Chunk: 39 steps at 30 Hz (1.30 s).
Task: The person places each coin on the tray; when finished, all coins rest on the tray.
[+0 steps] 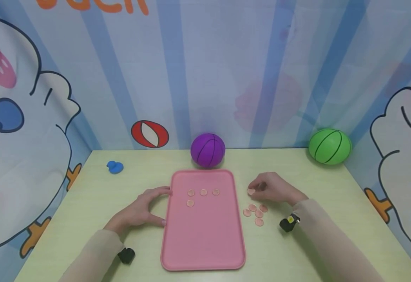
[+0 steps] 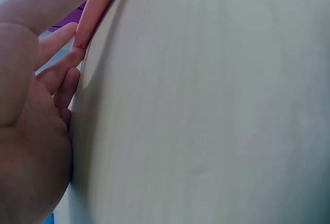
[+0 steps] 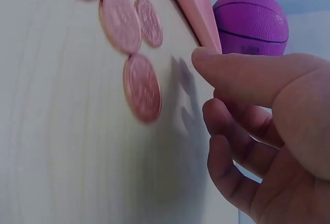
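A pink tray point(image 1: 205, 243) lies on the table with its long side pointing away from me. Three copper-coloured coins point(image 1: 203, 192) form a row near its far end, and one more coin point(image 1: 190, 203) lies below the row's left end. Along the tray's left rim rests my left hand point(image 1: 138, 209), thumb and fingers spread against the edge. To the right of the tray, my right hand point(image 1: 274, 188) pinches a coin point(image 1: 250, 192) between thumb and fingers, above the table. In the right wrist view its fingers hide that coin. Several loose coins point(image 1: 259, 214) lie just nearer to me than this hand.
A purple ball point(image 1: 208, 150) stands right behind the tray's far edge. At the back right corner sits a green ball point(image 1: 330, 146), and a small blue duck point(image 1: 115, 167) is at the back left. Printed curtain walls point(image 1: 219, 70) rise around the table.
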Each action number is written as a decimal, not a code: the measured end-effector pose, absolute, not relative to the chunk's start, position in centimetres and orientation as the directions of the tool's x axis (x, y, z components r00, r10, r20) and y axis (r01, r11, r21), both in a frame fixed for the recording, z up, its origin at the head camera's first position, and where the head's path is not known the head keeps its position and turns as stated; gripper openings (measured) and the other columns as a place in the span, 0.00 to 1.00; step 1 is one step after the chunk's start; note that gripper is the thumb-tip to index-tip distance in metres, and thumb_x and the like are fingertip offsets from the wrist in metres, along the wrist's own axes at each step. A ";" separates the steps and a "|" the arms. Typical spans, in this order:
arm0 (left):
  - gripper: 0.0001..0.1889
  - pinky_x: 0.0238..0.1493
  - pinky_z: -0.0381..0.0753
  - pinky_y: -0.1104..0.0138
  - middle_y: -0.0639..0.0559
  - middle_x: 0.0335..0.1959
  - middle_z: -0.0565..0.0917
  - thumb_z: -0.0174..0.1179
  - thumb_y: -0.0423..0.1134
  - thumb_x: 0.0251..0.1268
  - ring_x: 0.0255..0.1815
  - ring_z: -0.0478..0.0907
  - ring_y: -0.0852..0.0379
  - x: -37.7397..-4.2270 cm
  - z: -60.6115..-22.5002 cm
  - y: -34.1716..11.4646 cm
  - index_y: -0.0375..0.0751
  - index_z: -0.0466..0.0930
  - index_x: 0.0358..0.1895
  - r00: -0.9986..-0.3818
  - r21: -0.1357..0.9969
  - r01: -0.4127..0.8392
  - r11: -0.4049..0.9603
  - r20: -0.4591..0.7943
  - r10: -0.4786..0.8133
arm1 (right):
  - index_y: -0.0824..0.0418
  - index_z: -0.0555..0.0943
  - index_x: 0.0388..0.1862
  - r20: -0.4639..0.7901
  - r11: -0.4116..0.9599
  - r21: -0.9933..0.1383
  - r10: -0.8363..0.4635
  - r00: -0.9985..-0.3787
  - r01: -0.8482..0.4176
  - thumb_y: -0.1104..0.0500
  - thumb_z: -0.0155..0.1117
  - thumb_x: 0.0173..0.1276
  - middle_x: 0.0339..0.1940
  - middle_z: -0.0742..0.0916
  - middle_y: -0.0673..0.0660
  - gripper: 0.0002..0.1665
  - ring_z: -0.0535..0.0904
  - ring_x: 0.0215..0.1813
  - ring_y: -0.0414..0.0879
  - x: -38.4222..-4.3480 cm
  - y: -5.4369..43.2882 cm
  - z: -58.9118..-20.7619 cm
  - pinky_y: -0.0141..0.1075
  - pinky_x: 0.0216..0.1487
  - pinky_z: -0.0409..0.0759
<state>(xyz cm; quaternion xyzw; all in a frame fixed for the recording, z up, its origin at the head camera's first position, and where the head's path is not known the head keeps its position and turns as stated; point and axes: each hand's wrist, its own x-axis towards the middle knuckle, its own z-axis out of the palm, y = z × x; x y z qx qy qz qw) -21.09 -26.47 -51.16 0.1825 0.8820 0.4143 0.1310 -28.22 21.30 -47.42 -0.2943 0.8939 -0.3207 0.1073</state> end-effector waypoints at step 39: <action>0.51 0.79 0.48 0.29 0.56 0.83 0.63 0.85 0.53 0.44 0.84 0.52 0.40 -21.0 -51.1 -26.5 0.62 0.70 0.77 -0.896 0.787 0.213 0.579 -0.079 0.437 | 0.63 0.90 0.51 0.055 0.466 -0.693 -0.727 -0.684 -0.550 0.63 0.76 0.68 0.43 0.90 0.52 0.13 0.85 0.42 0.40 -27.0 9.5 -46.7 0.34 0.50 0.86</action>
